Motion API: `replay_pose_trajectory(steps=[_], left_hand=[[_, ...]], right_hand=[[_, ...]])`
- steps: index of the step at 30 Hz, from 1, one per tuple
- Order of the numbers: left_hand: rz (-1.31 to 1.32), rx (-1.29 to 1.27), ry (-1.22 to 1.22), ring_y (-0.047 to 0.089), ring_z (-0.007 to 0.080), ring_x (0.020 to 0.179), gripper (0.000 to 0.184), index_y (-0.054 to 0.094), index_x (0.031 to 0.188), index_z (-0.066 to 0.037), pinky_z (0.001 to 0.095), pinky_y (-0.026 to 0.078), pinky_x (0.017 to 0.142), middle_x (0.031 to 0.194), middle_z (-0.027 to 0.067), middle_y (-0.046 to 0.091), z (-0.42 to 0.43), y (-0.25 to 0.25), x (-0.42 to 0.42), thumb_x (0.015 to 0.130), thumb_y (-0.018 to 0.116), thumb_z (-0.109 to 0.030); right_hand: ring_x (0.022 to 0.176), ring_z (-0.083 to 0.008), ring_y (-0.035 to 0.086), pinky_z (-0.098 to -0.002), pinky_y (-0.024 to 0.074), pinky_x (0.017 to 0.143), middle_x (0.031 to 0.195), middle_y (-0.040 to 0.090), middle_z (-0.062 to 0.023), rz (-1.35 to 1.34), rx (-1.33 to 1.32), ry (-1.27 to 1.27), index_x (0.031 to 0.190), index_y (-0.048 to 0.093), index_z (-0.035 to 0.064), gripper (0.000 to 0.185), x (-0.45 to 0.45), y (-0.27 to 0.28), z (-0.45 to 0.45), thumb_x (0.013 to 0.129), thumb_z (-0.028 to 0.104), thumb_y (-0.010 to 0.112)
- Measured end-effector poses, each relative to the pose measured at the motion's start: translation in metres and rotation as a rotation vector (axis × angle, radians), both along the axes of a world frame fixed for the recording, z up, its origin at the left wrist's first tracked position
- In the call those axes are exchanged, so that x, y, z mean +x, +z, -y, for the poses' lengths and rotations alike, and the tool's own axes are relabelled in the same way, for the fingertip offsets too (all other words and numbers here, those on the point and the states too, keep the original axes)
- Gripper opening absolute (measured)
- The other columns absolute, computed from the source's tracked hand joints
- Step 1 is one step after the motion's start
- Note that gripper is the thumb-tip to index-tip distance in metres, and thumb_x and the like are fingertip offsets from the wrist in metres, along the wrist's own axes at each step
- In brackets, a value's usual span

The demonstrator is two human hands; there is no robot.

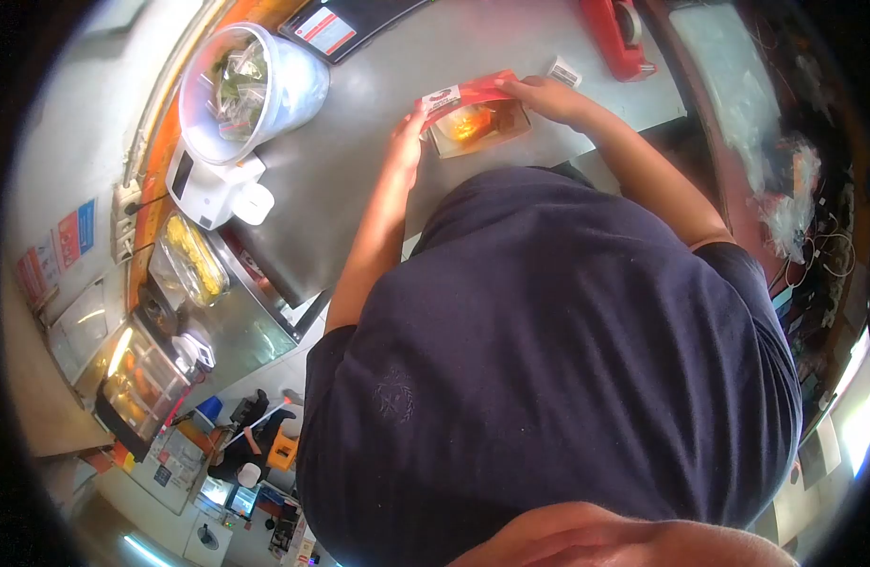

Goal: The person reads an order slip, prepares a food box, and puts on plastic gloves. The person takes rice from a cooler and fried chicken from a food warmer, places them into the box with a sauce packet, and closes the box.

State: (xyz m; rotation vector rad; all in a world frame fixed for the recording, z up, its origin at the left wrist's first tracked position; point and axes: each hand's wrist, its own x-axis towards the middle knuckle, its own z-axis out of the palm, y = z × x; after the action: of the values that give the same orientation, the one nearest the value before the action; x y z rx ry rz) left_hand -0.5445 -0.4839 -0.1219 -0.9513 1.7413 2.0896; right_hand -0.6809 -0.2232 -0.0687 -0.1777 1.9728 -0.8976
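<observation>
A small cardboard food box [522,129] with a red lid flap [468,94] stands on the metal counter. Its lid is raised at the far side, and golden-orange food [470,123] shows inside; its kind is unclear. My left hand [410,135] grips the left end of the lid, fingers closed at the edge. At the lid's right end, my right hand [545,98] pinches the red edge. A small white box with print [564,71] lies just beyond the right hand.
To the left, a translucent bucket [307,87] with leafy bags inside stands by a white scale [208,184]. A red tape dispenser [616,42] and a dark tray [350,24] sit on the counter [331,180]. Another person [241,458] is behind, lower left.
</observation>
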Motion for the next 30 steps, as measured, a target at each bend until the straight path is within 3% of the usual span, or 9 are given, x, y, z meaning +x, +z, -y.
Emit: replay_pose_trajectory(steps=[7, 11, 15, 16, 19, 22, 25, 26, 30], left_hand=[[-0.086, -0.048, -0.004, 0.056, 0.0177, 0.124, 0.045, 0.056, 0.135, -0.001, 0.0349, 0.036, 0.11, 0.133, 0.0093, 0.062, -0.018, -0.009, 0.002, 0.106, 0.051, -0.035], [-0.207, -0.126, -0.037, 0.059, 0.0183, 0.12, 0.037, 0.052, 0.132, 0.001, 0.0373, 0.044, 0.104, 0.129, 0.0107, 0.062, -0.029, -0.013, 0.008, 0.11, 0.042, -0.026], [-0.294, -0.56, -0.299, 0.059, 0.0371, 0.116, 0.037, 0.05, 0.13, 0.003, 0.0479, 0.044, 0.101, 0.13, 0.0227, 0.058, -0.023, -0.047, 0.023, 0.105, 0.051, -0.025], [-0.264, -0.875, -0.37, 0.05, 0.0448, 0.122, 0.045, 0.049, 0.131, 0.004, 0.0536, 0.039, 0.104, 0.133, 0.0263, 0.055, -0.024, -0.052, 0.029, 0.101, 0.056, -0.028], [-0.243, -1.014, -0.447, 0.043, 0.0442, 0.131, 0.055, 0.046, 0.14, 0.003, 0.0566, 0.033, 0.108, 0.143, 0.0252, 0.048, -0.02, -0.034, 0.024, 0.1, 0.056, -0.033], [-0.628, -1.316, -0.323, 0.04, 0.0433, 0.136, 0.075, 0.039, 0.149, 0.0, 0.0579, 0.03, 0.113, 0.151, 0.0233, 0.041, -0.02, -0.028, 0.017, 0.095, 0.06, -0.048], [-0.818, -1.332, -0.772, 0.031, 0.0444, 0.145, 0.097, 0.032, 0.156, -0.007, 0.0612, 0.023, 0.117, 0.159, 0.0223, 0.031, -0.014, 0.001, 0.0, 0.087, 0.063, -0.067], [-0.794, -1.285, -0.829, 0.029, 0.0447, 0.146, 0.108, 0.033, 0.156, -0.008, 0.063, 0.02, 0.118, 0.158, 0.0218, 0.032, -0.013, -0.005, -0.004, 0.078, 0.066, -0.075], [-0.843, -1.297, -0.783, 0.032, 0.042, 0.144, 0.103, 0.034, 0.156, -0.012, 0.0631, 0.021, 0.117, 0.157, 0.0201, 0.033, -0.014, -0.012, -0.009, 0.079, 0.067, -0.072]], right_hand=[[0.129, -0.0379, 0.053, -0.0441, 0.0403, 0.108, 0.132, 0.061, -0.024, 0.015, -0.022, 0.094, 0.139, 0.055, -0.0005, 0.076, 0.005, -0.022, 0.004, 0.099, 0.063, 0.046], [0.128, -0.0433, 0.049, -0.0486, 0.041, 0.107, 0.131, 0.058, -0.0264, -0.4, 0.006, 0.155, 0.144, 0.049, 0.0023, 0.066, 0.022, -0.083, -0.003, 0.103, 0.054, 0.043], [0.133, -0.045, 0.045, -0.0522, 0.0385, 0.11, 0.14, 0.05, -0.0274, -0.564, -0.019, 0.062, 0.149, 0.039, 0.0043, 0.068, 0.048, -0.083, -0.009, 0.103, 0.055, 0.04], [0.134, -0.0444, 0.044, -0.0523, 0.038, 0.111, 0.142, 0.048, -0.0276, -0.604, -0.005, 0.049, 0.151, 0.037, 0.0056, 0.067, 0.051, -0.086, -0.009, 0.104, 0.054, 0.04], [0.137, -0.0441, 0.041, -0.0522, 0.034, 0.115, 0.15, 0.041, -0.0255, -0.548, 0.02, 0.068, 0.154, 0.034, 0.009, 0.071, 0.048, -0.083, -0.01, 0.101, 0.055, 0.046], [0.135, -0.0435, 0.043, -0.0536, 0.0365, 0.112, 0.148, 0.043, -0.0202, -1.053, -0.08, 0.122, 0.154, 0.035, 0.011, 0.077, 0.046, -0.06, -0.01, 0.095, 0.053, 0.06], [0.143, -0.0413, 0.035, -0.0534, 0.0281, 0.119, 0.157, 0.035, -0.0181, -1.214, -0.187, 0.681, 0.157, 0.032, 0.0148, 0.095, 0.02, -0.042, -0.008, 0.083, 0.061, 0.069], [0.143, -0.0406, 0.035, -0.0535, 0.0297, 0.119, 0.157, 0.036, -0.0169, -1.175, -0.206, 0.71, 0.156, 0.035, 0.0154, 0.099, 0.015, -0.042, -0.004, 0.077, 0.061, 0.074], [0.142, -0.0418, 0.036, -0.0539, 0.0365, 0.115, 0.155, 0.038, -0.0153, -1.119, -0.296, 0.716, 0.154, 0.038, 0.0166, 0.098, 0.006, -0.047, 0.002, 0.073, 0.051, 0.081]])
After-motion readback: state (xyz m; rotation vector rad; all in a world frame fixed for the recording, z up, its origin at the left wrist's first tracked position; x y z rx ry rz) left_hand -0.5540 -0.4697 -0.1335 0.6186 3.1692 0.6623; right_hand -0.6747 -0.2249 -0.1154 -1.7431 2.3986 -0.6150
